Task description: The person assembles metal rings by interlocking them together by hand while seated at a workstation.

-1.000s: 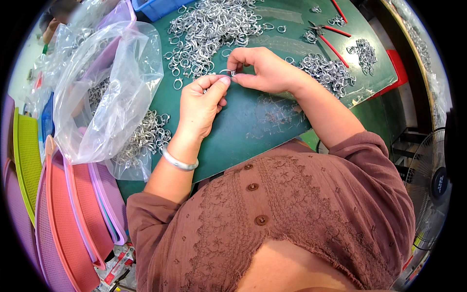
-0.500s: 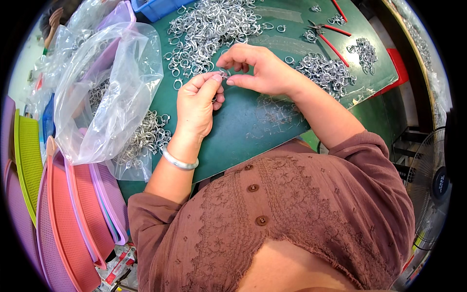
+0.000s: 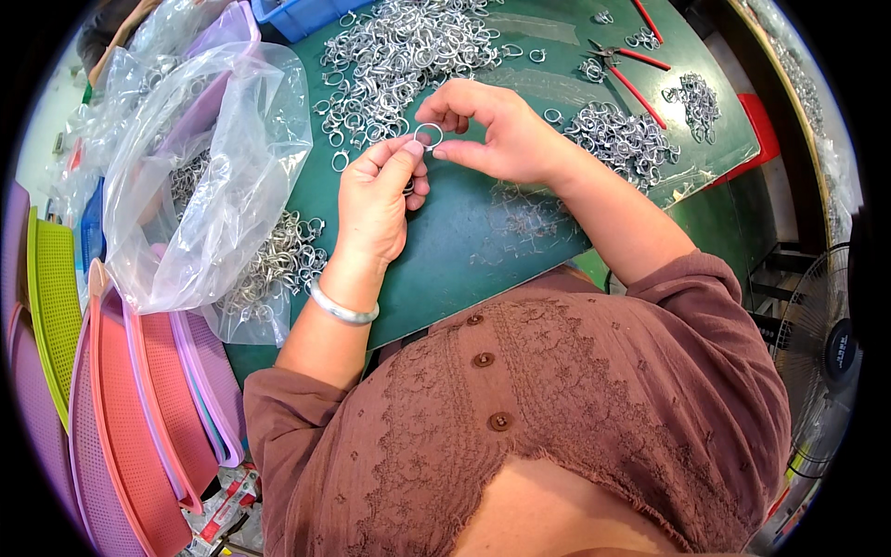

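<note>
My left hand [image 3: 376,190] pinches a silver metal ring [image 3: 440,133] between thumb and forefinger, the hoop standing up from the fingertips. Another bit of metal [image 3: 407,187] shows among that hand's curled fingers. My right hand [image 3: 492,128] is just right of the ring, its thumb and forefinger apart on either side of it; its other fingers curl under and are partly hidden. Whether the right thumb touches the hoop I cannot tell. Beyond both hands spreads a large heap of similar silver rings [image 3: 408,51] on the green table [image 3: 436,251].
Right of my hands are a smaller ring pile [image 3: 617,139], red-handled pliers [image 3: 636,93] and another small pile [image 3: 698,107]. At left lie a clear plastic bag [image 3: 241,158] and more rings [image 3: 283,255]. Stacked coloured baskets [image 3: 139,418] stand lower left; a fan [image 3: 817,362] is at right.
The ring at my left fingertips has turned, so its round hoop now shows face-on. Both hands have barely moved. At the upper left, another person's arm has shifted.
</note>
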{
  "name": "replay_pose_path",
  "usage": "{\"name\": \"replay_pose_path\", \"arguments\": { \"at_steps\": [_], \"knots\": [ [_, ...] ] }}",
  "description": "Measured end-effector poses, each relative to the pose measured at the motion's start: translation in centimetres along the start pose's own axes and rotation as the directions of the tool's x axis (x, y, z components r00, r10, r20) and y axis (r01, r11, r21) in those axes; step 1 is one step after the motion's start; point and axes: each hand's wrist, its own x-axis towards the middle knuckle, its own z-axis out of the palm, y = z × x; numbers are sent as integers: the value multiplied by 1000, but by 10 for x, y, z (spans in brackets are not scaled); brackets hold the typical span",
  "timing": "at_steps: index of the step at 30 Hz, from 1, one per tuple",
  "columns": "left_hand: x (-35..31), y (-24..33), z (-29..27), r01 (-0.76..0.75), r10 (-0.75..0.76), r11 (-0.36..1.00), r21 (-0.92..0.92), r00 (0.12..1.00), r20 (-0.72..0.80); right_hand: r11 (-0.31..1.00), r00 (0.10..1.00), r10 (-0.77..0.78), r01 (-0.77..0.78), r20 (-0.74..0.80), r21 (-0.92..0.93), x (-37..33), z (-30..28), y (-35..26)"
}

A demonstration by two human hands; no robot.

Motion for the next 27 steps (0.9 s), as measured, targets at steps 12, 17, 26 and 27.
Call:
{"name": "replay_pose_path", "arguments": {
  "at_steps": [12, 17, 26, 27],
  "knots": [
    [2, 1, -5, 47, -34, 989, -138, 995, 89, 999, 999, 34, -34, -35, 26, 0, -4, 7],
    [4, 4, -7, 135, -95, 954, -266, 983, 158, 996, 991, 93, -91, -93, 21, 0, -4, 12],
    [4, 5, -12, 238, -123, 897, -372, 944, 307, 982, 970, 146, -165, -192, -89, 1, -3, 21],
    [4, 5, -13, 244, -123, 892, -381, 941, 315, 975, 967, 149, -178, -206, -132, 2, -4, 21]
  ]
}}
